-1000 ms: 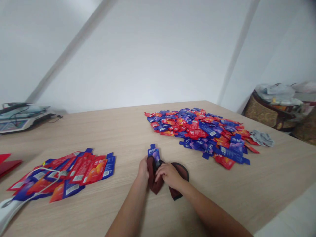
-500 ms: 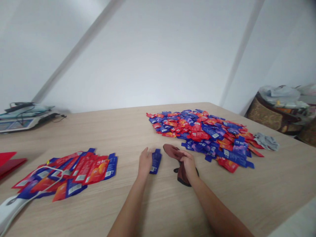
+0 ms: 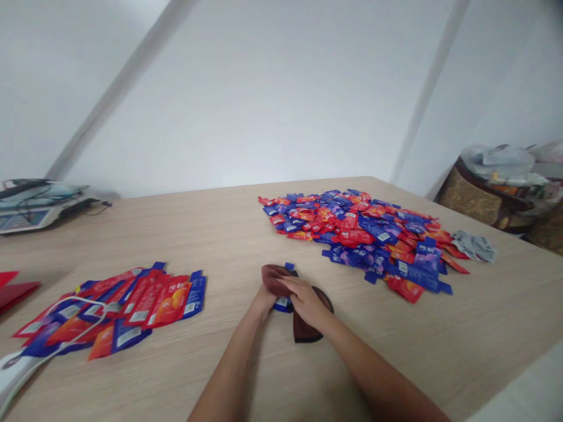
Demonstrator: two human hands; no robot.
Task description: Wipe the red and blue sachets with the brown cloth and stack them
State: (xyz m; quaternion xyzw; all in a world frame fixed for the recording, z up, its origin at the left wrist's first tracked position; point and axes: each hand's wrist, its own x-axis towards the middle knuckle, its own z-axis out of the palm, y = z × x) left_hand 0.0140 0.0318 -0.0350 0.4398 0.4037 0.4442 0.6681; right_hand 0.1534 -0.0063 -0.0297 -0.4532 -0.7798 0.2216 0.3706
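Brown cloth with dark edging (image 3: 308,328) spans my two hands near the table's middle. My right hand (image 3: 303,298) is closed on it from above. My left hand (image 3: 264,299) is at the cloth's left part, its fingers hidden beneath the fabric. A blue packet (image 3: 282,304) lies on the table under the cloth and hands, mostly covered. To the left, red and blue packets (image 3: 167,302) lie overlapping in a spread.
A large heap of red and blue packets (image 3: 352,225) covers the back right, with a grey cloth (image 3: 475,246) beside it. A white-handled object with a loop (image 3: 13,372) is at the left front. Behind it are red sheets (image 3: 17,296) and a scale (image 3: 44,214).
My right hand has moved left with the brown cloth, bringing it over the blue packet and against my left hand. The view has shifted slightly.
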